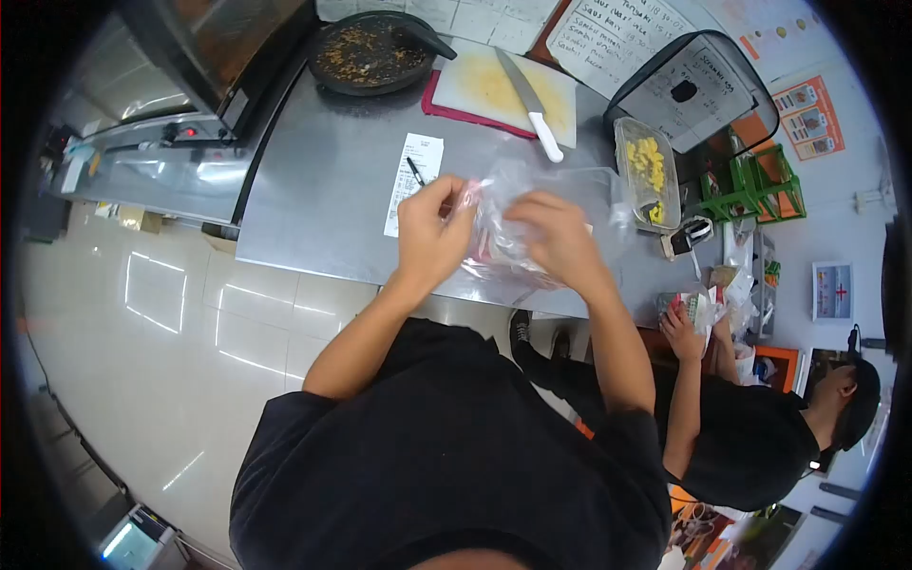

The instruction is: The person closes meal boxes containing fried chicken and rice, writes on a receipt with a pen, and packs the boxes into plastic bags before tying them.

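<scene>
Over the steel table a clear plastic bag (pixel 508 214) is held up in front of me. My left hand (pixel 432 228) pinches its left edge, thumb against bent fingers. On the bag's other side, my right hand (pixel 562 242) has its fingers curled into the film; its thumb is mostly hidden. Something pale and reddish shows through the bag's lower part, too unclear to name. By my left hand lies a printed receipt (pixel 406 195) with a black pen (pixel 415 171) across it.
A knife (pixel 521 85) rests on a white cutting board (pixel 465 81) above a red cloth. Left of it is a dark pan (pixel 370 62) with brown bits. A tub (pixel 622 157) holds yellow pieces. At right, a co-worker (pixel 750 437) handles a package (pixel 698 309).
</scene>
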Demonstrator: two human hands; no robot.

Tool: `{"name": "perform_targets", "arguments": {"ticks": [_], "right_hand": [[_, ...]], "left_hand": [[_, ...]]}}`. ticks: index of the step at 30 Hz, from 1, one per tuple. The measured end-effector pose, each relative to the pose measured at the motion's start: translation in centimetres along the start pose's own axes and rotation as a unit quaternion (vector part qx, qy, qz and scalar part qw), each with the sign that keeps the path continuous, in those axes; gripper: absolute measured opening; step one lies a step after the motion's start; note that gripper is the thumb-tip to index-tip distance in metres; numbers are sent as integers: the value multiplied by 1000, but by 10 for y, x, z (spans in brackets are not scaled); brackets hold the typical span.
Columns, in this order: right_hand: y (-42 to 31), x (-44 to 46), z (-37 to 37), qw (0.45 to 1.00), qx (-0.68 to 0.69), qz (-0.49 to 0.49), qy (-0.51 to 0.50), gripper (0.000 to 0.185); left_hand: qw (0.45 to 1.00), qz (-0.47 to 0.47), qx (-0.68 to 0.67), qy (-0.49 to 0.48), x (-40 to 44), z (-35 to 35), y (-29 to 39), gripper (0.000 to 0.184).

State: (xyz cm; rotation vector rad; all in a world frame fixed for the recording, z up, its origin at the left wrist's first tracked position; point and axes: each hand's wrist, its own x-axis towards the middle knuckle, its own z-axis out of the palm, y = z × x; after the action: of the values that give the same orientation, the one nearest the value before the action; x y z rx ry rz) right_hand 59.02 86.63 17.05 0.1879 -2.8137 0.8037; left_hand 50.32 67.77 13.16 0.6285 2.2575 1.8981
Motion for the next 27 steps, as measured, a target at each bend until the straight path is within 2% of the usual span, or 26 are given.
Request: {"name": "perform_targets", "arguments": {"ticks": [1,2,3,4,5,6,8,9,11,13,14,15,17,19,21,22,23,24,25,27], "right_hand": [[16,17,24,995,-37,9,-89,17],[33,33,49,974,140,83,-157,16],[44,43,66,913,313,153,-214,15],[40,52,76,879,373,171,-243,16],[35,58,83,897,331,135,-261,16],[28,63,86,908,297,103,-278,17],[18,70,85,922,239,57,-300,18],[17,74,79,925,213,34,-313,19],[17,79,60,927,152,4,-344,20],[25,78,34,905,69,30,-420,21],[33,75,24,868,2,76,-491,22],[38,65,12,869,5,79,-488,22],[49,31,-17,932,-43,46,-357,24],[70,2,-53,971,-7,-58,-232,30],[53,-4,-115,911,-113,63,-391,32],[43,-4,-139,915,-109,62,-384,32],[35,-7,-162,871,-161,85,-457,29],[31,-13,-178,817,-209,108,-526,25],[31,-19,-189,823,-205,110,-518,25],[31,-34,-198,917,-200,-37,-342,14]], "left_hand": [[997,39,-63,-26,-2,-5,4,10],[988,78,-124,-52,-1,-10,8,11],[987,74,-127,-63,1,-14,13,11],[971,170,-133,-101,6,-15,16,11],[944,265,-140,-134,11,-15,17,11],[944,261,-145,-140,14,-15,13,11],[929,88,-266,-243,13,-16,7,15],[927,87,-268,-246,16,-18,4,15],[902,2,-369,-226,20,-23,-4,22],[900,13,-371,-227,18,-22,-11,24],[904,31,-367,-219,18,-20,-9,24],[907,51,-360,-211,19,-17,-3,23],[918,35,-337,-207,18,-13,11,20],[951,86,-260,-143,19,-8,18,19],[957,89,-249,-117,16,-5,12,18],[961,95,-244,-87,16,-3,7,22],[964,102,-239,-60,17,1,8,28],[970,101,-213,-59,15,5,15,24],[970,106,-206,-67,18,17,24,24],[951,199,-193,-136,18,54,44,35]]}}
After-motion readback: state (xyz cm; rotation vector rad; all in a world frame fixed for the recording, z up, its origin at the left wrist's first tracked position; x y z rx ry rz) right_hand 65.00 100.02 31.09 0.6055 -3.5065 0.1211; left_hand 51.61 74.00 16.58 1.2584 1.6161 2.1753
